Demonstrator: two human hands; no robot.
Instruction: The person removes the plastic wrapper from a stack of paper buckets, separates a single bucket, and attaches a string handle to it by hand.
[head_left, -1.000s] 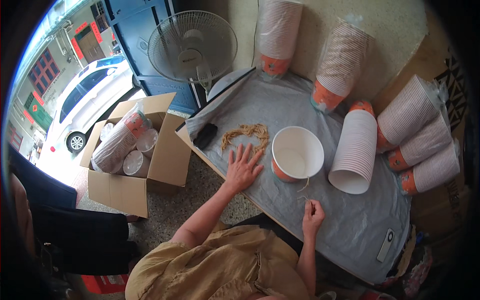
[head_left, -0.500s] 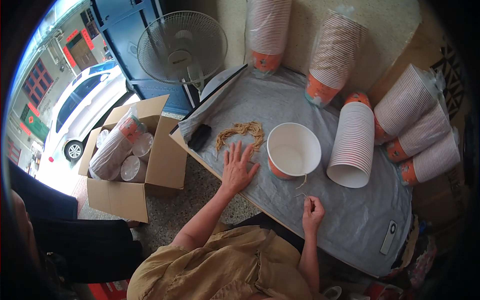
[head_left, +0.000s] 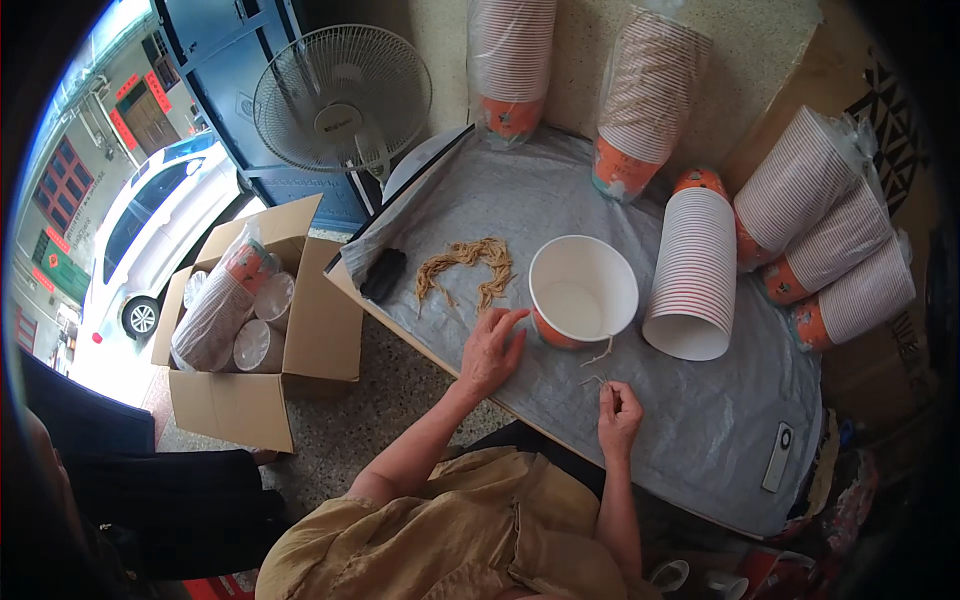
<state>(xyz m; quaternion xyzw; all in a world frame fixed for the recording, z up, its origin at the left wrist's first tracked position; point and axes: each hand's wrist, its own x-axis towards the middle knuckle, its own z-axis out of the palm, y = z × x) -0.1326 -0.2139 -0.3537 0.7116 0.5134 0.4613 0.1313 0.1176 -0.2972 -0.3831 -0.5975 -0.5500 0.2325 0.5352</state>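
Note:
A large white paper tub (head_left: pixel 585 290) with an orange lower part stands upright on the grey-covered table. My left hand (head_left: pixel 490 352) is beside it at the left, holding nothing, with its fingers bent and apart; the fingertips come close to the tub's side, and whether they touch it I cannot tell. Near the tub's front, my right hand (head_left: pixel 620 415) pinches a thin pale strand (head_left: pixel 595 379). Another bit of strand hangs over the tub's front rim. Beyond my left hand lies a loose bunch of tan strands (head_left: pixel 465 265), like string or dried noodles.
An open stack of tubs (head_left: pixel 692 270) lies to the right, past it several bagged stacks (head_left: pixel 795 180). More bagged stacks (head_left: pixel 650 95) stand by the wall. A black object (head_left: pixel 384 275) lies at the table's left; a cardboard box (head_left: pixel 325 335), a fan (head_left: pixel 342 100) and a dark-clothed person (head_left: pixel 180 500) are beyond.
My left hand has moved right, from beside the tan strands to near the tub, and its spread fingers have bent. The right hand still pinches the strand. The whole view has shifted slightly.

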